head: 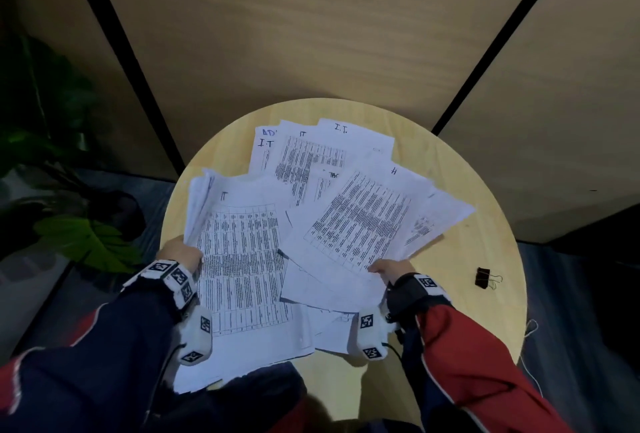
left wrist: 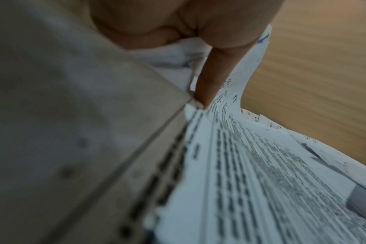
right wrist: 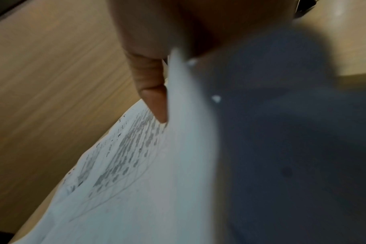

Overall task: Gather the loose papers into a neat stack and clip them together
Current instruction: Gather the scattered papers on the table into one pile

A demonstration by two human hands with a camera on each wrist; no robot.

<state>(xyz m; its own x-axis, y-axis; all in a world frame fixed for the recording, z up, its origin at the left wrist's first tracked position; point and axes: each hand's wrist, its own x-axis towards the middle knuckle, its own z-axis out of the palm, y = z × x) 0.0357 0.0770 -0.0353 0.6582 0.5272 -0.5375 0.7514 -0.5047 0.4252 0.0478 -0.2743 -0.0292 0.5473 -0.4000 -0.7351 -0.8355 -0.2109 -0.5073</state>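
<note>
Several printed white papers point(head: 311, 169) lie fanned across a round wooden table point(head: 485, 242). My left hand point(head: 181, 252) grips a bundle of sheets point(head: 239, 259) at its left edge, thumb on top; the left wrist view shows that thumb point(left wrist: 209, 79) pressed on the printed bundle point(left wrist: 251, 173). My right hand point(head: 389, 269) pinches the near edge of a tilted bunch of sheets point(head: 360, 221); in the right wrist view a finger point(right wrist: 153, 92) lies along the sheets point(right wrist: 125, 181). A black binder clip point(head: 483, 278) lies on the table to the right of my right hand.
Wooden wall panels point(head: 311, 34) with black seams stand behind the table. A green leafy plant point(head: 86, 242) is at the left, beside the table edge. Bare tabletop shows around the clip at the right and along the far rim.
</note>
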